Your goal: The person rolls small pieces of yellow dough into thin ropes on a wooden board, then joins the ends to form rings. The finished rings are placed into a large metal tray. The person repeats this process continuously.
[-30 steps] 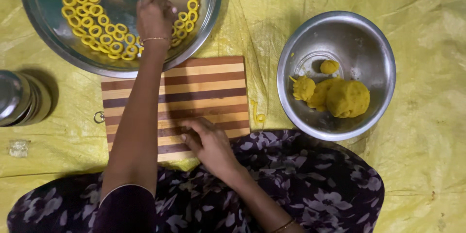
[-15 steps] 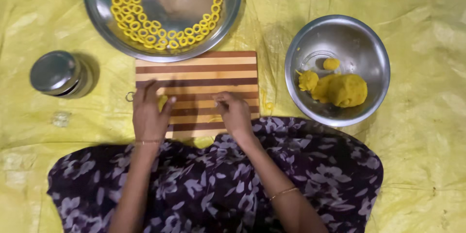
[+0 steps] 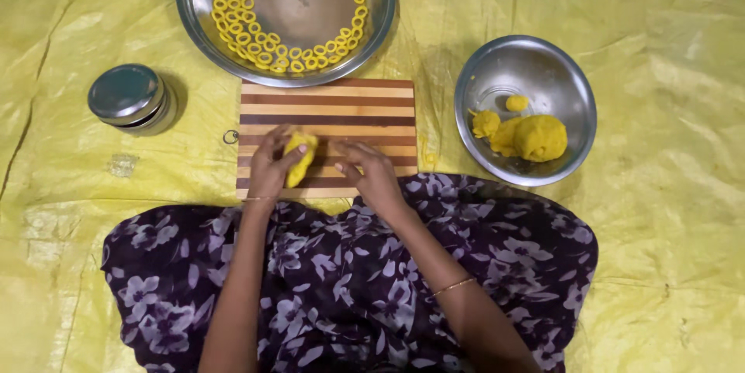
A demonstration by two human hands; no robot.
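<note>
1. Since half a second ago, your hands have drawn together on the striped cutting board (image 3: pixel 330 109), and a lump of yellow dough (image 3: pixel 299 159) now shows between them where none was visible.
2. Yellow sheet (image 3: pixel 667 249): one, under everything.
3. Large steel plate (image 3: pixel 310 8): one, carrying dozens of dough rings (image 3: pixel 248 35), too many to count exactly.
4. Steel bowl (image 3: pixel 535 70): one, holding four dough pieces (image 3: pixel 541 137).
5. Lidded steel container (image 3: pixel 128 96): one.
6. Left hand (image 3: pixel 272 165): fingers curled around the lump.
7. Right hand (image 3: pixel 372 170): loosely open, resting on the board, gripping nothing.

Striped wooden board (image 3: pixel 330 109), shiny metal bowl (image 3: pixel 543 70)
</note>
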